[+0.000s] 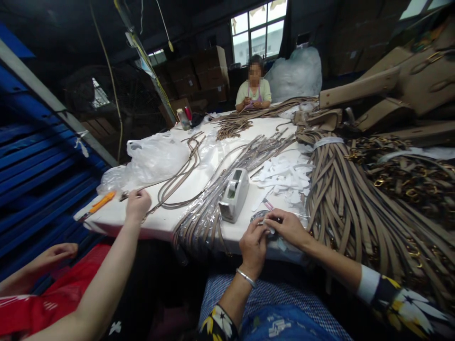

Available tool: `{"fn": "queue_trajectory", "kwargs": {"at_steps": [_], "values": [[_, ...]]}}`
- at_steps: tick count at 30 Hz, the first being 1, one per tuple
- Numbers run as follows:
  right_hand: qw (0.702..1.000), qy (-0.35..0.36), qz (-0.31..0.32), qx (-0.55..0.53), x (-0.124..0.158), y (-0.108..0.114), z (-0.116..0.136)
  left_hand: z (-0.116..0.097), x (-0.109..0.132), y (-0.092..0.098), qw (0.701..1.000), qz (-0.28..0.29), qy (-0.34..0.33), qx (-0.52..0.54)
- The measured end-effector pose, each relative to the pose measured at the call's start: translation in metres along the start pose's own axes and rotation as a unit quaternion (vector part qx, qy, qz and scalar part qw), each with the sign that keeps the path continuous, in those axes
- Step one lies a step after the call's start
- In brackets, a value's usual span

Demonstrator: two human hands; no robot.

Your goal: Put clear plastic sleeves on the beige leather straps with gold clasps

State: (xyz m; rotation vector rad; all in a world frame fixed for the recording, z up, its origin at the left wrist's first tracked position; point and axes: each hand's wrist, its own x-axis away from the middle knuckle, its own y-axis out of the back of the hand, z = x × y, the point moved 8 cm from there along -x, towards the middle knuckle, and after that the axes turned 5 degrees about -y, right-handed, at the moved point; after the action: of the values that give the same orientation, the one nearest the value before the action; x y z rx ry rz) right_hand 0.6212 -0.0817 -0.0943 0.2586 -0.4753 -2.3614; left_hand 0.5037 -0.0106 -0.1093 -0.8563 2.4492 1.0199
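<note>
My left hand [253, 245], with a silver bangle at the wrist, is closed in a pinch near the table's front edge. My right hand [288, 229] meets it fingertip to fingertip, also pinching. Between the fingers is something small, partly pale; its kind is too small and hidden to tell. Just behind my hands lie a small clear plastic piece [259, 215] and a pink-and-white thin item [267, 203]. A grey tape dispenser [234, 195] stands to their left, and a pile of white paper tags [282, 173] lies farther back.
Tan straps in clear sleeves [202, 213] spread across the white table [159, 227]. A thick bundle of tan straps [341, 199] hangs over its right side. At left, a co-worker's hand [138, 204] holds a strap near an orange cutter [102, 201]. Another person [253, 90] sits opposite.
</note>
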Motion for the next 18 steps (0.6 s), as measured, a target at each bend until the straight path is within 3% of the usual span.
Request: {"fn": "queue_trajectory", "kwargs": {"at_steps": [8,14,18], "values": [[0.998,0.002,-0.033,-0.048,0.0,0.001,-0.005,-0.004,0.009,-0.006,0.998,0.03,-0.062,-0.002],[0.998,0.058,0.004,-0.03,0.009,0.004,0.007,0.004,-0.003,0.004,0.994,0.006,0.08,0.073],[0.996,0.081,-0.014,-0.024,0.011,0.004,0.017,0.0,-0.014,-0.003,0.998,0.023,0.05,0.028]]}}
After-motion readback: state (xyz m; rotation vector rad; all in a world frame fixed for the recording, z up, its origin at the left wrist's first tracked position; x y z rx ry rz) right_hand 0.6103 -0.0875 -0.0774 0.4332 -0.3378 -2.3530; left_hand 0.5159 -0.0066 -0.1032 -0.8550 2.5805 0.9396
